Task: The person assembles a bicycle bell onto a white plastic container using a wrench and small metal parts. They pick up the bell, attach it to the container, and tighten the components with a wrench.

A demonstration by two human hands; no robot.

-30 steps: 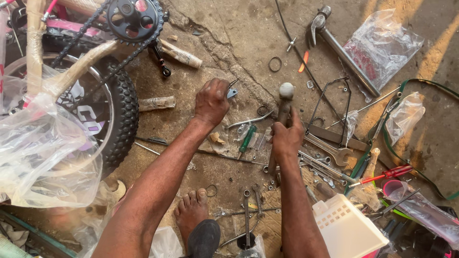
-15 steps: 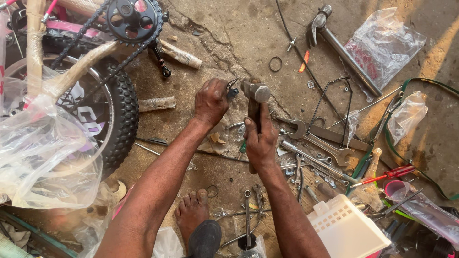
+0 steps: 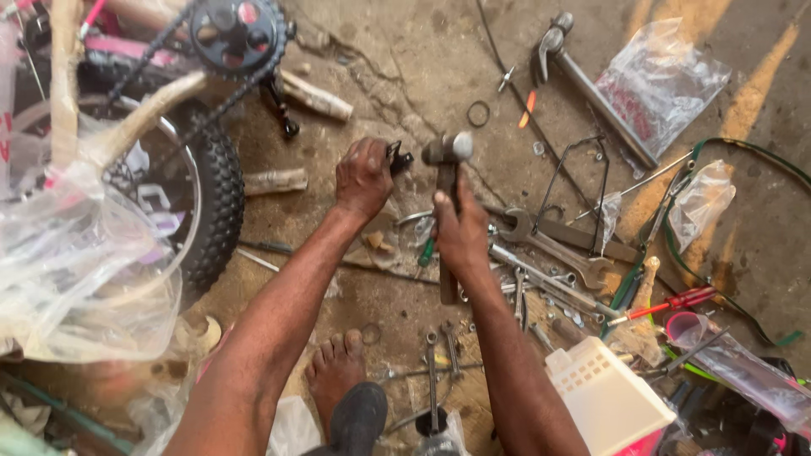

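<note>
Here the right hand is clamped on the hammer handle, head up, just beside a small dark part. The left hand is closed on that part, above the floor. Spanners lie right; a wheel stands left.
</note>
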